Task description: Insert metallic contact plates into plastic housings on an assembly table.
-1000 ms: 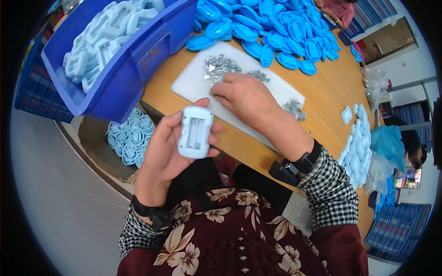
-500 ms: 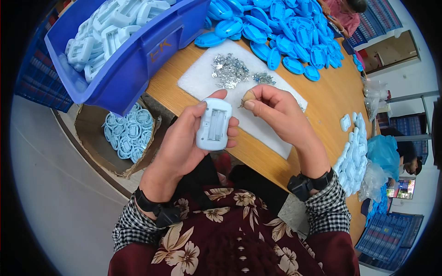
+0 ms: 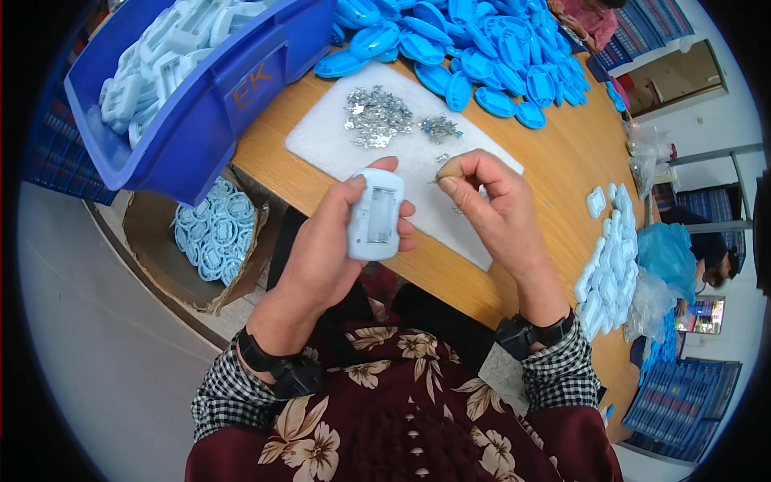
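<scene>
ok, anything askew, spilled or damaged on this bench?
Nothing stands out. The left hand holds a pale plastic casing, the right hand pinches a tiny metal part. Small metal bits sit heaped on the white pad, none off it.

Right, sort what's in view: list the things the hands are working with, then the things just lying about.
In use:
- left hand, holding pale casing
- right hand, fingers pinching a tiny metal part
- white mat
- metal bits on the mat

Lying about:
- blue shells
- blue bin of pale casings
- cardboard box of pale rings
- finished pieces at the right
</scene>
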Demonstrator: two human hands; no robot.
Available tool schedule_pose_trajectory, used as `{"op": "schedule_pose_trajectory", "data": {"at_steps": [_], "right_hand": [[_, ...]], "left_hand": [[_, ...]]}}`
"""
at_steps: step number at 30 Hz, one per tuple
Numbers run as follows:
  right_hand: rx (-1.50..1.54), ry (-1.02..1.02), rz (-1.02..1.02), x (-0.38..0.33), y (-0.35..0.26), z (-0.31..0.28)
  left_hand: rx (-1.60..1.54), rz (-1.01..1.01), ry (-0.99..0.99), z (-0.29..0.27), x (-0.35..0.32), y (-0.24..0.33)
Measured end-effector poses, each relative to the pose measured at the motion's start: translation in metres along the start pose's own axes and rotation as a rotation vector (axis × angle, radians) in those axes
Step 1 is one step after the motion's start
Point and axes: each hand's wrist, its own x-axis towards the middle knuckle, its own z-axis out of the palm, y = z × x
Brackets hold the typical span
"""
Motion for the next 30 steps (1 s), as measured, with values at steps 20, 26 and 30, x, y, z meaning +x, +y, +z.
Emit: {"op": "schedule_pose_trajectory", "data": {"at_steps": [20,26,30], "right_hand": [[-0.366,0.241,0.404,-0.034,0.165,-0.159],[-0.535,0.298,0.332,-0.035,0.143,-0.155],[-0.637,0.221,0.409,-0.029,0.129,-0.144]], "left_hand": [[0.132,0.008,0.071,0.002,0.011,-0.005],[0.150,0.010,0.114,0.007,0.010,-0.005],[0.152,0.009,0.103,0.006,0.011,-0.005]]}}
